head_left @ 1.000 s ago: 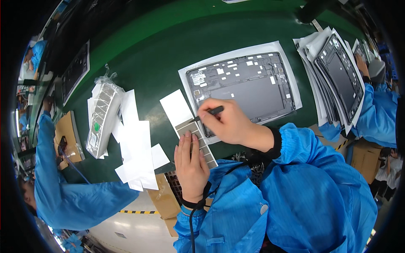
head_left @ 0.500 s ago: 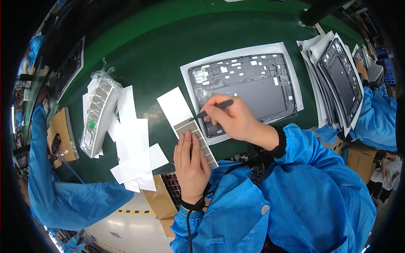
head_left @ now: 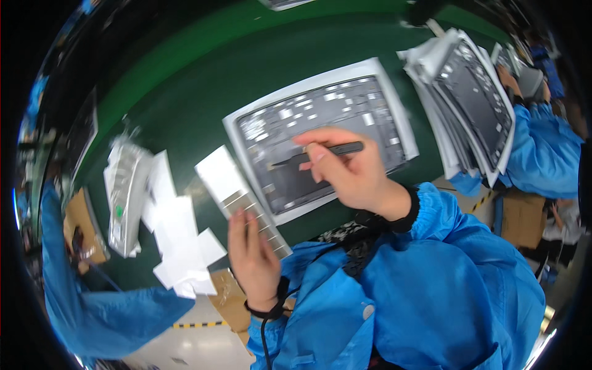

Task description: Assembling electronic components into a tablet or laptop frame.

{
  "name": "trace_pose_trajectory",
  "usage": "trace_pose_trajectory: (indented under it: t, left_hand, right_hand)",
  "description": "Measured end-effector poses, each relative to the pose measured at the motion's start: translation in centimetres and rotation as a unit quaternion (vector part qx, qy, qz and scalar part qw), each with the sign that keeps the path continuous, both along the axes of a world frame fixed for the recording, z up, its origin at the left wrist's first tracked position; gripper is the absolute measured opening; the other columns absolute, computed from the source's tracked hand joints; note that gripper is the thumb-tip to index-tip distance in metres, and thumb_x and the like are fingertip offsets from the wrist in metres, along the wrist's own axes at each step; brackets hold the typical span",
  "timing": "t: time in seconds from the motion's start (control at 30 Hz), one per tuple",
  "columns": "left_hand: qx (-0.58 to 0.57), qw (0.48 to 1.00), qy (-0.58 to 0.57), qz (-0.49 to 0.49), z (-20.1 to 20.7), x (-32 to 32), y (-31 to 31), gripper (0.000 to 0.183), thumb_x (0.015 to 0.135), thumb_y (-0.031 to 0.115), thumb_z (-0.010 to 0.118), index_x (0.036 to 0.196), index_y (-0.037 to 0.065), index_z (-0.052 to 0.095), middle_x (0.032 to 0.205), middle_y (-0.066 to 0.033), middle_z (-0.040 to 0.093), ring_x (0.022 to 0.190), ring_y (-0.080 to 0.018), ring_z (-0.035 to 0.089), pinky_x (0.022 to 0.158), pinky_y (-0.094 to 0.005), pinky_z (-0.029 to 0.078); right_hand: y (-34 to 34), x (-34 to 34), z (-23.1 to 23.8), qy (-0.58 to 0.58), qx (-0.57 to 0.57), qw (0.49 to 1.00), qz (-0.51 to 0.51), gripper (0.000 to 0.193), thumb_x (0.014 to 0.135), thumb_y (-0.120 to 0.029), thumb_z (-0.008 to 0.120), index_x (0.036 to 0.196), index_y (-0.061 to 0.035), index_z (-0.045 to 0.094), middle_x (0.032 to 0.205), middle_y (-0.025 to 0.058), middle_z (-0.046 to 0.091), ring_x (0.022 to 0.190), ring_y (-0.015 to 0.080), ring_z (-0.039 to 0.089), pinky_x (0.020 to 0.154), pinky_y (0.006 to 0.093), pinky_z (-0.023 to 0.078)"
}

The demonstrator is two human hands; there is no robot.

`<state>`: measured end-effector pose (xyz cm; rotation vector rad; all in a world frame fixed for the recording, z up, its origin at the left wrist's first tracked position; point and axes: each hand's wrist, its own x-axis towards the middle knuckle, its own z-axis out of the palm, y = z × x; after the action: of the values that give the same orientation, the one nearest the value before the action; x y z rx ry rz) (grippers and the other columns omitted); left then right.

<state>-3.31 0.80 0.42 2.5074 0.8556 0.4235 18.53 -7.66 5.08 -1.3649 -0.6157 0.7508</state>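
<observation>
My right hand is closed in a pinch on black tweezers, held over a dark tablet housing. The tweezers' tips point left, close to the housing's left part. A small tan spot shows at the tips; whether it is a held piece I cannot tell. Many small white patches dot the housing, which lies on a white sheet. Left of it is a narrow strip of grey stickers with a bare white upper end. My left hand rests on that strip, its fingers stretched out flat.
A clear plastic-wrapped bundle and loose white paper strips lie to the left. Stacked tablet housings with white sheets stand at the right. Co-workers' blue sleeves show on both sides. Cardboard is below the table edge.
My right hand has lifted the tweezers from the sticker strip and brought them over the housing. My left hand stays on the strip. The whole view has shifted and tilted slightly.
</observation>
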Motion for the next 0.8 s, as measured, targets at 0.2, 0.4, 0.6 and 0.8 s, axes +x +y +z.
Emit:
trace_pose_trajectory:
  t: [0.2, 0.4, 0.6, 0.8]
  left_hand:
    - [0.097, 0.994, -0.040, 0.017, 3.3, 2.4, -1.7, 0.037, 0.089, -0.004, 0.057, 0.126, 0.000, 0.062, 0.128, -0.0208, 0.059, 0.119, -0.0372, 0.057, 0.101, -0.0416, 0.045]
    - [-0.027, 0.982, -0.074, -0.170, 3.0, 14.6, -7.6, 0.025, 0.085, 0.005, 0.066, 0.109, -0.001, 0.062, 0.106, -0.0187, 0.060, 0.097, -0.0381, 0.058, 0.085, -0.0430, 0.047]
    - [-0.015, 0.981, -0.047, -0.188, 1.4, 19.0, -9.3, 0.029, 0.085, 0.007, 0.068, 0.110, -0.002, 0.057, 0.108, -0.0194, 0.056, 0.098, -0.0381, 0.054, 0.086, -0.0436, 0.045]
    - [-0.034, 0.983, -0.038, -0.176, 1.2, 19.2, -9.3, 0.029, 0.084, 0.007, 0.069, 0.108, -0.002, 0.056, 0.107, -0.0190, 0.054, 0.097, -0.0373, 0.052, 0.086, -0.0434, 0.043]
  right_hand:
    - [-11.5, 9.2, -1.1, -0.129, -0.062, 0.978, -0.150, 0.031, 0.101, -0.012, 0.052, 0.127, 0.0030, 0.041, 0.082, 0.0024, 0.058, 0.071, 0.0086, 0.057, 0.074, 0.0267, 0.052]
    - [-14.7, 9.4, -4.1, -0.164, -0.086, 0.965, -0.183, 0.031, 0.099, -0.012, 0.056, 0.125, 0.0024, 0.045, 0.081, 0.0062, 0.063, 0.075, 0.0134, 0.065, 0.069, 0.0268, 0.050]
    - [-14.6, 9.3, -4.0, -0.147, -0.092, 0.971, -0.162, 0.029, 0.098, -0.011, 0.057, 0.122, 0.0009, 0.047, 0.079, 0.0076, 0.065, 0.071, 0.0150, 0.066, 0.064, 0.0289, 0.050]
    - [-14.4, 9.1, -3.3, -0.220, -0.126, 0.955, -0.151, 0.023, 0.095, -0.007, 0.060, 0.115, 0.0003, 0.050, 0.074, 0.0103, 0.064, 0.062, 0.0192, 0.064, 0.057, 0.0312, 0.048]
